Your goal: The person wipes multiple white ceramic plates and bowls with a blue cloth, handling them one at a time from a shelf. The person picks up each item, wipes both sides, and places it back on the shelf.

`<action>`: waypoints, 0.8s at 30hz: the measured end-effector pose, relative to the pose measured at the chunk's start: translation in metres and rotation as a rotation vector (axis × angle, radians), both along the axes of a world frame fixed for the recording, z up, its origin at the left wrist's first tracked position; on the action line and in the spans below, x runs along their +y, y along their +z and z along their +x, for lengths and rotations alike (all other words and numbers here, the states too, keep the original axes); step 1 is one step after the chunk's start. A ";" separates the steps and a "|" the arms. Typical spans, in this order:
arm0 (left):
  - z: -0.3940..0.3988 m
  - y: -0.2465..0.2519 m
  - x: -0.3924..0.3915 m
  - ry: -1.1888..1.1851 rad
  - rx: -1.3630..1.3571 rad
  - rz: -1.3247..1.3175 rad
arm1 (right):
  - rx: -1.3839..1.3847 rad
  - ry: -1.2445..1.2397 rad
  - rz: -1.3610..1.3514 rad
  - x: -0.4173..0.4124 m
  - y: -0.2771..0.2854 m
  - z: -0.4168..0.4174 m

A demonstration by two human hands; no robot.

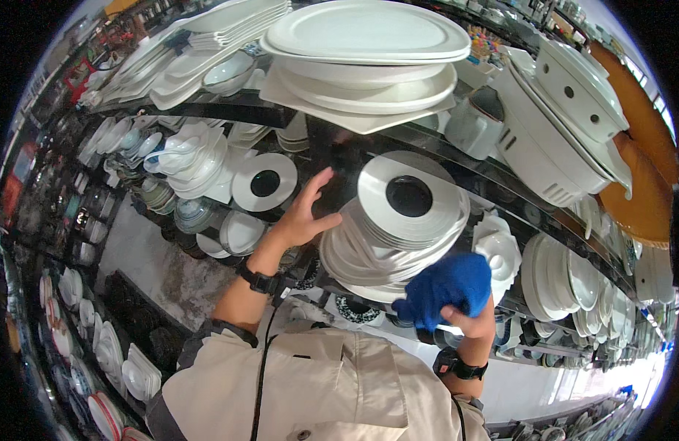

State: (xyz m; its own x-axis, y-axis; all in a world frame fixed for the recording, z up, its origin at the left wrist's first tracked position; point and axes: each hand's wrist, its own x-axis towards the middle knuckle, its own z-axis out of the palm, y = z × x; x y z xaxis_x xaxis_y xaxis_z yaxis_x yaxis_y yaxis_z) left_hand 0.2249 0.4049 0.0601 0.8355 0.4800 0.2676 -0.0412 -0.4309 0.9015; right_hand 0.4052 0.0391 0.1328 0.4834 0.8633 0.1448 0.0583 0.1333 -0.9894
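Observation:
My left hand (306,215) is spread over the shelf with nothing in it, just left of a tall stack of white plates (345,253). Wide-rimmed white plates with dark round centres (369,190) lie on top of that stack. A bunched blue cloth (449,286) is gripped in my right hand (471,320), at the stack's lower right edge. The cloth hides part of that hand and of the lower plates. Left of my left hand is a single wide-rimmed white plate (265,161), also with a dark centre.
Large white platters (367,33) rest on the shelf above, close over the stack. White perforated pots (554,127) and a grey-white square jug (474,129) stand up there on the right. Lobed white dishes (190,154) are at left, and white bowls (549,275) at right.

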 end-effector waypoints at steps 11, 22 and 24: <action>-0.131 -0.106 0.116 0.741 0.172 0.030 | -0.088 0.399 -0.153 0.068 -0.018 -0.051; -0.139 -0.127 0.194 0.456 0.393 -0.533 | 0.081 0.074 -0.184 0.166 -0.037 -0.148; -0.136 -0.111 0.192 0.456 0.395 -0.497 | 0.107 0.005 -0.144 0.178 -0.048 -0.160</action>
